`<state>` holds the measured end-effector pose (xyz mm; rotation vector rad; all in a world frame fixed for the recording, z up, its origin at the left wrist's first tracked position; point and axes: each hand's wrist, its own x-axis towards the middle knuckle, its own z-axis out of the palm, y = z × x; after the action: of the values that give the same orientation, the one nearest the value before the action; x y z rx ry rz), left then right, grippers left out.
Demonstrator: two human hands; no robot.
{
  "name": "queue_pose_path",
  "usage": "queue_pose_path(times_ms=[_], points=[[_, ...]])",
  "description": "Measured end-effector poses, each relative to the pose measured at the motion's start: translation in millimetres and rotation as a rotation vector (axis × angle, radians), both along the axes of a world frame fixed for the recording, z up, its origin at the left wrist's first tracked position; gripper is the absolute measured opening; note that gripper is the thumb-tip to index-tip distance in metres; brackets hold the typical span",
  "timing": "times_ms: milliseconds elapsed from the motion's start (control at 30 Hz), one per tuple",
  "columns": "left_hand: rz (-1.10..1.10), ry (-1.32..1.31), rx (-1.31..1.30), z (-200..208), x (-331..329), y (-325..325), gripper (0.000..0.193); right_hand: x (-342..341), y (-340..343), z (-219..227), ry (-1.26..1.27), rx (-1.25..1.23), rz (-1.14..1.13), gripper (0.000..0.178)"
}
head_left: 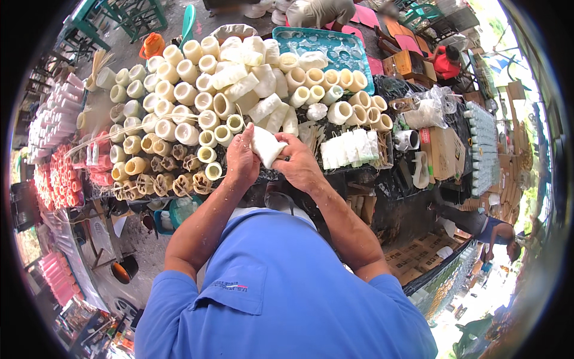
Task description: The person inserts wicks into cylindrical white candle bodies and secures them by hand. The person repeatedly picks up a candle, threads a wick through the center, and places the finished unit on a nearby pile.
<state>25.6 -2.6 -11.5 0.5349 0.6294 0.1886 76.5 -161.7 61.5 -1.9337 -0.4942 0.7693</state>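
We located the white piece point(266, 145) between both hands, above the near edge of the table. The left hand point(243, 158) gripped its left side; the right hand point(297, 164) pinched its right side between thumb and fingers. We could not tell how the fingers lay beneath it.

We noted close surroundings as follows. Cream cups point(186, 72) stood in crowded rows to the left and beyond, with the nearest just beside the left hand. White slabs point(241, 87) lay heaped directly beyond the hands and filled the centre. White packs point(350, 149) occupied the near right. A teal tray point(354, 49) lay at the far side, behind further cups. On the right we recorded a cardboard box point(443, 154) and rows of clear containers point(482, 157); on the far left, stacked pink pieces point(60, 182).

For markings, we found small lettering with a coloured stripe on the pocket point(239, 299) of the blue shirt point(335, 287), and a red printed patch on the box.
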Motion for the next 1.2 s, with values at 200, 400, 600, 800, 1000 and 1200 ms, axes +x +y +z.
queue_pose_path(times_ms=[200,400,600,800,1000,1200], points=[[0.014,0.004,-0.047,-6.6,-12.6,3.9,0.03,-24.6,-34.2,-28.9,0.092,0.352,-0.282,0.017],[0.043,0.068,-0.117,-15.7,-20.3,-5.3,0.029,-33.5,-54.8,-55.8,0.371,0.71,-0.396,0.014],[0.094,0.195,-0.151,-45.0,-29.0,-16.0,0.027,-38.3,-58.6,-67.6,0.432,0.741,-0.417,0.015],[0.125,0.268,-0.365,-79.7,-43.9,-33.5,0.028,-43.9,-52.2,-101.2,0.515,0.563,-0.328,0.057],[0.035,0.509,-0.146,-89.3,-63.9,-47.0,0.031,-52.5,-21.2,-138.0,0.209,0.179,-0.149,0.059],[-0.078,0.55,0.269,-120.5,-93.0,-30.0,0.031,-22.9,-1.5,-145.3,-0.19,0.044,0.169,0.048]])
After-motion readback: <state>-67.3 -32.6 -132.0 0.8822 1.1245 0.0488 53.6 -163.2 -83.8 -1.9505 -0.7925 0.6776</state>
